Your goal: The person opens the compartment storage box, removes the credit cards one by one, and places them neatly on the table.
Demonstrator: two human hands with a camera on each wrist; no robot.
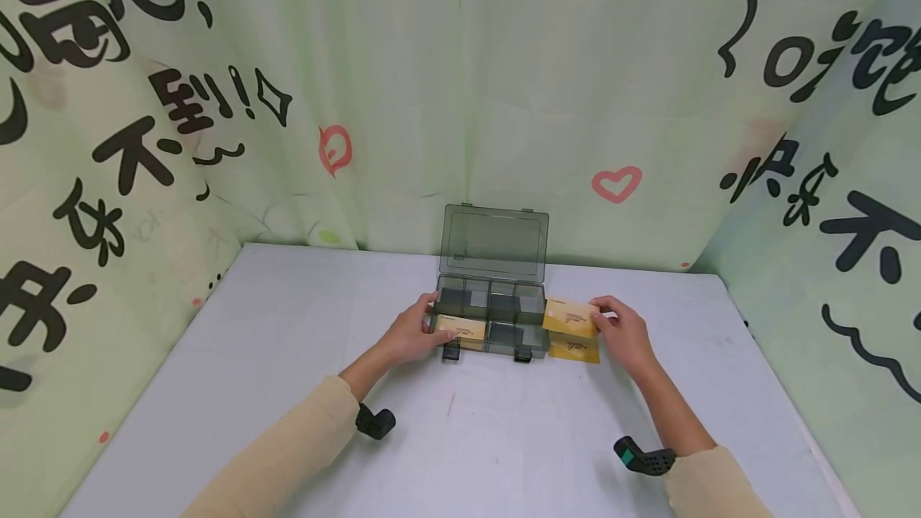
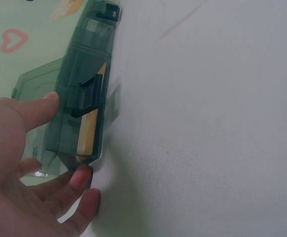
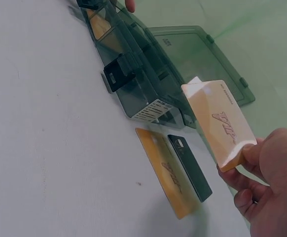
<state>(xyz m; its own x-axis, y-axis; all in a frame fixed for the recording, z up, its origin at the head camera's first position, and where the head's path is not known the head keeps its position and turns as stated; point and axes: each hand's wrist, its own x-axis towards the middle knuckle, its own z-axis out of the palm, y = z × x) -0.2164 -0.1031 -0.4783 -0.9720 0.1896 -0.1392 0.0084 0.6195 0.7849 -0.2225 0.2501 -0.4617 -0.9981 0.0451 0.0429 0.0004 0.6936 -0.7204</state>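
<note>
A translucent grey-green compartment box (image 1: pixel 504 312) stands with its lid (image 1: pixel 494 242) raised. My left hand (image 1: pixel 416 332) grips its left end, thumb over the front wall and fingers against the side. A yellow card (image 1: pixel 468 328) lies in the front left compartment, beside that thumb. My right hand (image 3: pixel 274 182) pinches a yellow VIP card (image 3: pixel 220 121) between thumb and fingers, raised just off the box's right end. Below it on the table lie another yellow VIP card (image 3: pixel 165 173) and a dark narrow rectangular piece (image 3: pixel 190 168), the latter hidden in the head view.
Two black latches (image 1: pixel 523 354) hang down at the box's front edge. A white cloth covers the table (image 1: pixel 460 438). Printed curtains (image 1: pixel 403 102) rise behind the table and on both sides. A black camera mount (image 1: pixel 643 456) is on each wrist.
</note>
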